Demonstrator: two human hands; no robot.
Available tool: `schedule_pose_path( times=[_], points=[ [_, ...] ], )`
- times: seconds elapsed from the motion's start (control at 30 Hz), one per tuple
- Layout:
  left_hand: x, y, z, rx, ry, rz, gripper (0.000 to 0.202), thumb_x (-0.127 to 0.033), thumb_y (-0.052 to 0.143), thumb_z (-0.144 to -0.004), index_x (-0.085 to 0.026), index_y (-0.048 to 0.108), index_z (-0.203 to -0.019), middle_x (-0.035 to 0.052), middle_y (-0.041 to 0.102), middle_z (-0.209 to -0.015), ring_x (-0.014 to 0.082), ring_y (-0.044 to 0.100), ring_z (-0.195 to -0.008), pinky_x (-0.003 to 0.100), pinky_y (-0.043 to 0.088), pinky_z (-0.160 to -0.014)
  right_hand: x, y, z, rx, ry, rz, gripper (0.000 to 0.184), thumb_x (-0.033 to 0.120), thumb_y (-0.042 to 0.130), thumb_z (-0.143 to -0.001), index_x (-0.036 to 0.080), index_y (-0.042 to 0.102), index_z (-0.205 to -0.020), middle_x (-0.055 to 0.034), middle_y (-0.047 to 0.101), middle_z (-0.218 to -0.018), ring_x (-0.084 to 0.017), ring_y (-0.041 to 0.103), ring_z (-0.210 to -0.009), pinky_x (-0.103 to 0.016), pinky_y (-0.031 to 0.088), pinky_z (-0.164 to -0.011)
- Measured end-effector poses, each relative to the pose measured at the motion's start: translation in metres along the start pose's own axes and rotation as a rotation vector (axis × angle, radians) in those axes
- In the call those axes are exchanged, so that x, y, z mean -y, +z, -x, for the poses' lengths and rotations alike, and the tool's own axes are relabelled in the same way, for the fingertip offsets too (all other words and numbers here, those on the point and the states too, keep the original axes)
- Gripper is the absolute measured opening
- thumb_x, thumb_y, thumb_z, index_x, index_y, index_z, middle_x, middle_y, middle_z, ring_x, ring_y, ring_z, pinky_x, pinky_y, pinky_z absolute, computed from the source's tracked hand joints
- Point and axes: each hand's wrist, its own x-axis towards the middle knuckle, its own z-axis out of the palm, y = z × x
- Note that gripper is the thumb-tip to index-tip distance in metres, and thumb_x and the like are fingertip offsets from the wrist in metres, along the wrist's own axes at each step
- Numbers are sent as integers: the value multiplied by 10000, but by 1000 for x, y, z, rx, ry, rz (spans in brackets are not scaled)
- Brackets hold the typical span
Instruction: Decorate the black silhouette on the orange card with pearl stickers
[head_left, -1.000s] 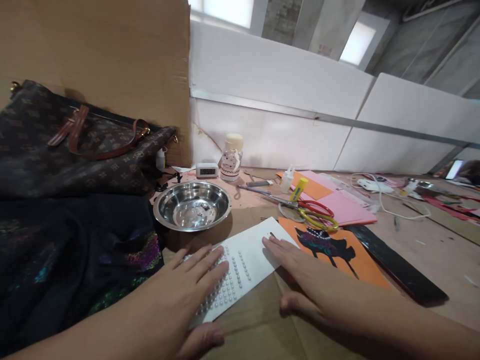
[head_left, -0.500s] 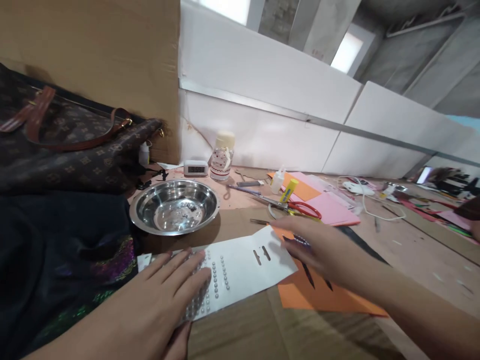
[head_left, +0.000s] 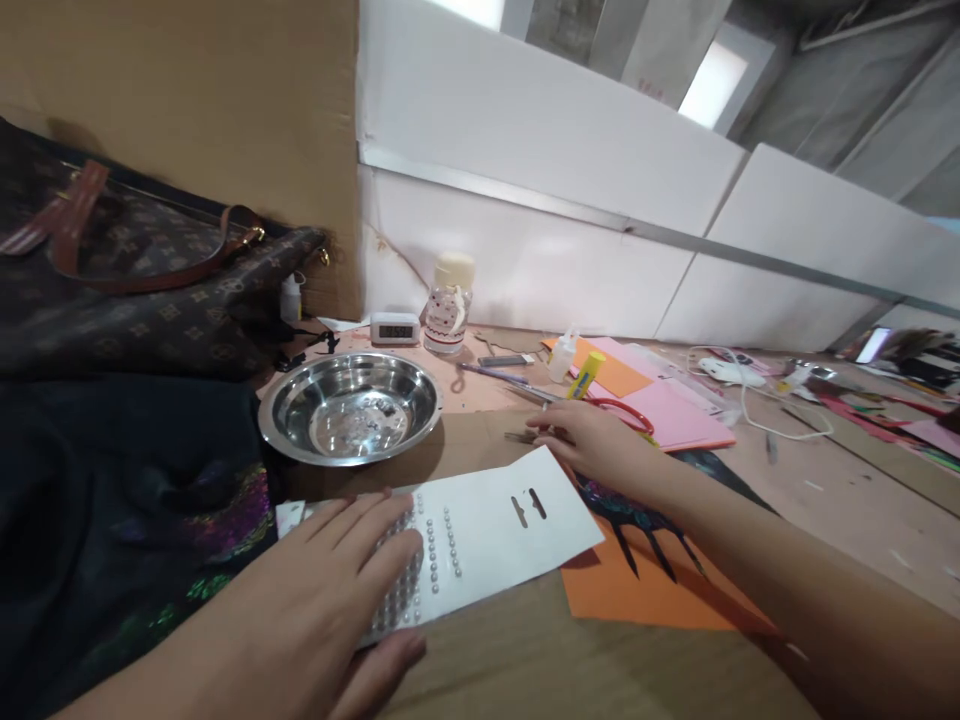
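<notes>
Right hand (head_left: pixel 606 442) shifted toward tweezers (head_left: pixel 517 437), grip unclear, left hand (head_left: pixel 334 568) flat, hiding some pearls (head_left: pixel 433 555)

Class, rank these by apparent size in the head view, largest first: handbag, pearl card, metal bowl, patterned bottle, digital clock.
Handbag, cropped by the edge
Pearl card, partly covered
Metal bowl
Patterned bottle
Digital clock

Handbag (head_left: pixel 157 325): cut by left edge. Pearl card (head_left: pixel 487 535): part-hidden under left hand (head_left: pixel 337 560). Scissors (head_left: pixel 628 408): part-hidden behind right hand (head_left: pixel 604 440). Tweezers (head_left: pixel 517 437): grip unclear.
</notes>
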Motion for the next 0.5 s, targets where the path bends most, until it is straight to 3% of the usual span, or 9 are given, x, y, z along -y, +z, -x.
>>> schedule_pose_path(
  times=[0.17,0.27,0.37,0.43,0.5],
  points=[
    [-4,-17,-10,114,-48,17,400,-355,648,-870,-123,727,-1185,194,716,-1262,401,693,-1115,593,601,-902,1,14,-19,-34,60,13,139,176,602,-920,181,741,-936,-89,760,-954,-242,702,-867,-302,492,-719],
    [-5,-18,-12,108,-48,30,402,-356,664,-865,-116,731,-1181,206,708,-1270,411,684,-1122,609,592,-916,6,6,-17,-108,130,46,125,178,564,-929,178,689,-939,-78,734,-858,-233,669,-738,-295,425,-616],
    [-4,-17,-13,108,-38,55,367,-332,671,-862,-111,734,-1149,213,708,-1252,410,682,-1107,608,592,-908,29,-8,-1,-200,142,48,95,203,559,-929,197,620,-1001,-45,703,-826,-213,639,-685,-279,382,-578],
    [-4,-16,-14,106,-40,72,339,-311,675,-859,-107,730,-1123,213,709,-1232,406,681,-1093,604,591,-902,54,-14,15,-296,-36,-49,108,142,556,-888,208,588,-967,-13,665,-800,-179,619,-677,-260,398,-598],
    [-3,-16,-14,107,-44,93,304,-301,677,-863,-112,723,-1097,201,714,-1206,393,680,-1080,591,591,-903,77,-12,31,-197,-233,-137,189,75,504,-904,218,577,-1004,12,632,-788,-143,559,-635,-242,394,-600]
  ],
)
